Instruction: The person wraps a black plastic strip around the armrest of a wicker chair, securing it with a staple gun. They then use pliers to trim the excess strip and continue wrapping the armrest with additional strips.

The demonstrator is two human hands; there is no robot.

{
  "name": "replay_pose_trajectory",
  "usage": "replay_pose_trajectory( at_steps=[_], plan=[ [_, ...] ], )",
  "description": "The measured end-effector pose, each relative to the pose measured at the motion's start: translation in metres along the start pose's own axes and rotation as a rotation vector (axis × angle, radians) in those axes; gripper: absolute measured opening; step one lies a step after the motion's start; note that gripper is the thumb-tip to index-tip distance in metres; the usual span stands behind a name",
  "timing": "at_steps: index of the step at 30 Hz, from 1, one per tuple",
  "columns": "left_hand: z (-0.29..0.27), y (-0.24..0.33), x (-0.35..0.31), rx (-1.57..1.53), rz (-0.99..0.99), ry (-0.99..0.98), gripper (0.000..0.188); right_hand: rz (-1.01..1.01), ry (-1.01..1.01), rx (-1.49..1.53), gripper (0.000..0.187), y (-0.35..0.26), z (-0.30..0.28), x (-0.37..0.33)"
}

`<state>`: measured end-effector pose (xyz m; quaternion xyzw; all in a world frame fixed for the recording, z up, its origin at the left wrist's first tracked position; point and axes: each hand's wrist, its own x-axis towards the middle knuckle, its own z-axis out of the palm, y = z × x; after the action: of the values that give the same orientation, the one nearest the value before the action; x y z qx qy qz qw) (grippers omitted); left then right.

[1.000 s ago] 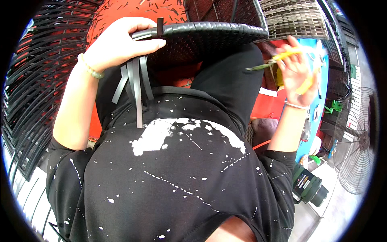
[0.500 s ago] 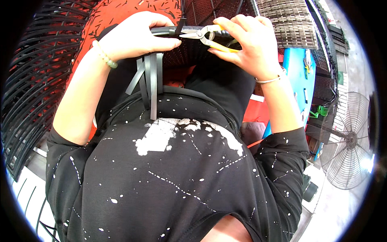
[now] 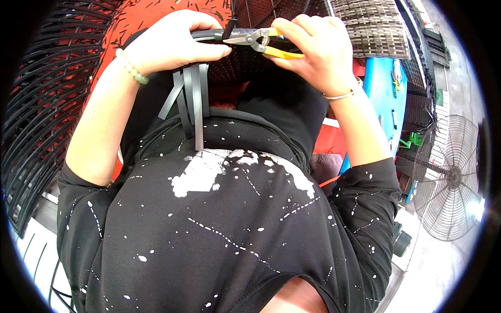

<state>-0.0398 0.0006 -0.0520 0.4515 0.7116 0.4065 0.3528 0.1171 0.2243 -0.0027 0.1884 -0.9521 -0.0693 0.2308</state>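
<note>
My left hand [image 3: 180, 41] is closed around a dark rod [image 3: 209, 34], its thumb and fingers pinching near a short black strip end [image 3: 228, 27] that stands up from it. Several flat grey-black strips [image 3: 198, 112] hang below this hand. In my right hand [image 3: 321, 52] is a pair of snips [image 3: 261, 40] with yellow handles. Their metal blades point left and lie at the base of the black strip end, close to my left fingertips. Whether the blades touch the strip I cannot tell.
A dark woven frame [image 3: 52, 94] with curved strips rises on the left. Red surface [image 3: 151, 15] strewn with short black offcuts lies ahead. To the right are a woven grey panel [image 3: 370, 28], a blue stool-like surface [image 3: 378, 99] bearing small tools, and a standing fan [image 3: 453, 177].
The snips have moved slightly left, their tips now at the strip end, and their blades look closer together. My left hand keeps its hold on the rod.
</note>
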Motion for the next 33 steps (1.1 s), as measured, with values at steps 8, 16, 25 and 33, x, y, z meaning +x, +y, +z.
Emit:
replay_pose_trajectory(
  at_steps=[8,16,25,33],
  plan=[
    [0.007,-0.002,-0.002,-0.09,0.135,0.122,0.027,0.083,-0.006,-0.035,0.044,0.007,0.0,-0.017],
    [0.01,0.002,-0.006,0.462,0.614,0.424,0.018,0.579,0.095,-0.004,0.053,0.047,-0.011,-0.103],
    [-0.05,-0.053,0.001,-0.942,0.172,0.66,0.032,1.364,-0.147,-0.347,0.079,0.099,-0.03,-0.279],
    [-0.002,-0.028,0.001,-1.055,-0.293,0.662,0.081,1.819,-0.527,-0.666,0.1,0.125,-0.043,-0.396]
  ],
)
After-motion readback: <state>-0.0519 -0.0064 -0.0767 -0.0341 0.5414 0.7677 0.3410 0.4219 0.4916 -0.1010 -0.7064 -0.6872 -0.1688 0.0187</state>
